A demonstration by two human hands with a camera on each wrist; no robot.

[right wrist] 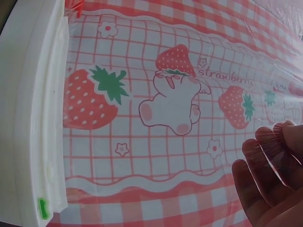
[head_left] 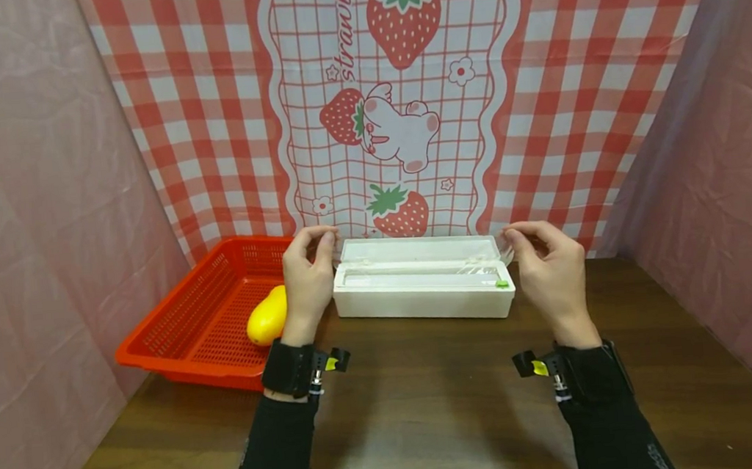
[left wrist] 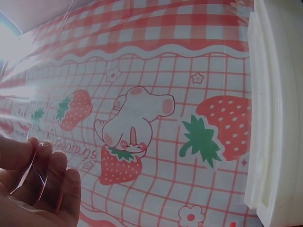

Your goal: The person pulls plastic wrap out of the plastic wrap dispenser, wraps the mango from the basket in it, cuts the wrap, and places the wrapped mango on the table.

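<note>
A long white cling film dispenser [head_left: 421, 303] stands on the table with its clear-topped lid [head_left: 420, 247] raised. A small green cutter slider [head_left: 502, 283] sits at its right end. Transparent cling film [right wrist: 279, 168] stretches out from the box between both hands; its edges are hard to see. At the box's left end, my left hand [head_left: 309, 284] pinches one corner of the film between thumb and fingers. Past the right end, my right hand [head_left: 551, 272] pinches the other corner. Both wrist views show the patterned cloth through the film.
To the left is a red plastic basket [head_left: 160, 354] with slotted walls. A yellow mango-shaped fruit [head_left: 266, 318] lies in it, partly hidden by my left hand. Behind the box hangs a checked strawberry cloth [head_left: 388, 138]. Pink cloth [head_left: 34, 180] hangs along the sides of the brown table [head_left: 429, 407].
</note>
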